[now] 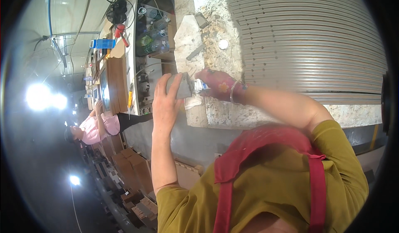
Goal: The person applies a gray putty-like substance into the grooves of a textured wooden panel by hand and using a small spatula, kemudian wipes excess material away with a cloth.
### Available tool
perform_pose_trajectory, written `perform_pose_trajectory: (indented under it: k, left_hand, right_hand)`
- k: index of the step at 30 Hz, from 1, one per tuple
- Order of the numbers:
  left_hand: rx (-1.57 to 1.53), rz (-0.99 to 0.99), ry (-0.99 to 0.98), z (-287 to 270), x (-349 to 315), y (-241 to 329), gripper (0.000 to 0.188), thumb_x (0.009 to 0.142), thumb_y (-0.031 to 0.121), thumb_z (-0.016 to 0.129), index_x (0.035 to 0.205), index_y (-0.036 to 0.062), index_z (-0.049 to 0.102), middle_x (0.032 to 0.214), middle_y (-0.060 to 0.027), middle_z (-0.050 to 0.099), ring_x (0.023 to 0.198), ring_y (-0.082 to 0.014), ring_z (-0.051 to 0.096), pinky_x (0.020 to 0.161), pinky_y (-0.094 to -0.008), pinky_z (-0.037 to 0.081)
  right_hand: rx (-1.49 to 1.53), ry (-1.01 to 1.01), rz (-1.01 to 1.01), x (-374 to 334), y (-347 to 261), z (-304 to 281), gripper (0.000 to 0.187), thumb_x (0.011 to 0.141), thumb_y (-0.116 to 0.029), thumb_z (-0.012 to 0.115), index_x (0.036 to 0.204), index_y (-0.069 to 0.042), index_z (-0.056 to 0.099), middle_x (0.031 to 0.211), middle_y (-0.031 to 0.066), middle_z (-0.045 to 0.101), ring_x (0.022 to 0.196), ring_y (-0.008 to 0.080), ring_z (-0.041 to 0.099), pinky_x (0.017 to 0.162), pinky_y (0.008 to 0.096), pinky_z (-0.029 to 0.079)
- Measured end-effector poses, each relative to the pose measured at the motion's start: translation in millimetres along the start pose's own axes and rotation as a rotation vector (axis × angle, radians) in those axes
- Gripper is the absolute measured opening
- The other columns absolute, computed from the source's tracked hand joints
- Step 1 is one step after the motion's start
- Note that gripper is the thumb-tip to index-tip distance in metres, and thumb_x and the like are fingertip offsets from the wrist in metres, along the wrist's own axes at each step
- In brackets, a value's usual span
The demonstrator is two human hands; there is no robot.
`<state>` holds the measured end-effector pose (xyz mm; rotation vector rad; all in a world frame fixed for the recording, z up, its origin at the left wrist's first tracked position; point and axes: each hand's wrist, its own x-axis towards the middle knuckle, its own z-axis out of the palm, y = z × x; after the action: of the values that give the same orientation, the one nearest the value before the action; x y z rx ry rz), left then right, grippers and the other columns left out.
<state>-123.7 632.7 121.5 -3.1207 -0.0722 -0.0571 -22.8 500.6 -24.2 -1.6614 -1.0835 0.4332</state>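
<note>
My bare left hand (165, 104) has its fingers spread over a grey block-like piece (184, 87) and grips it at the table's left edge. A dark red flowered glove covers my right hand (217, 84), which is closed around a small white and blue container (200, 85), perhaps a tube or bottle. That container's end meets the right side of the grey piece. The fingers of the glove hide most of the container. Beneath both hands lies a worn, stained white tabletop (214, 112).
A wide stack of long grey-brown strips (307, 41) covers the table's right side. A round white cap-like disc (223, 44) and small grey offcuts (201, 21) lie beyond my hands. Left are plastic bottles (156, 39) on a shelf and a co-worker in pink (97, 129).
</note>
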Motion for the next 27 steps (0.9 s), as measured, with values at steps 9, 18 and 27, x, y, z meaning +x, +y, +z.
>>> perform_pose_trajectory:
  k: [9, 18, 27]
  left_hand:
    - [-0.102, -0.056, -0.074, 0.3, -1.2, -3.5, 0.075, 0.066, -0.010, 0.070, 0.135, 0.0135, 0.050, 0.137, -0.0143, 0.039, 0.116, -0.0364, 0.052, 0.085, -0.0361, 0.054]
    - [-0.094, -0.005, -0.018, -6.2, 1.7, -4.2, 0.077, 0.066, -0.005, 0.075, 0.136, 0.0087, 0.044, 0.137, -0.0157, 0.046, 0.120, -0.0350, 0.052, 0.098, -0.0385, 0.046]
    - [-0.155, -0.028, 0.039, -0.8, 1.5, -7.1, 0.076, 0.063, -0.006, 0.076, 0.130, 0.0045, 0.044, 0.132, -0.0163, 0.051, 0.122, -0.0348, 0.051, 0.101, -0.0394, 0.043]
  right_hand:
    - [0.041, 0.004, -0.016, 0.2, 5.0, 2.5, 0.055, 0.080, -0.022, 0.072, 0.126, -0.005, 0.048, 0.116, 0.0232, 0.056, 0.098, 0.0400, 0.060, 0.086, 0.0446, 0.048]
    - [0.063, -0.032, 0.038, 2.5, 6.6, 3.0, 0.055, 0.080, -0.023, 0.072, 0.127, -0.006, 0.048, 0.117, 0.0221, 0.055, 0.104, 0.0395, 0.058, 0.091, 0.0440, 0.046]
    - [0.048, 0.024, 0.028, 2.6, 10.1, 8.8, 0.050, 0.079, -0.027, 0.073, 0.119, -0.008, 0.050, 0.110, 0.0201, 0.059, 0.099, 0.0387, 0.060, 0.084, 0.0455, 0.047]
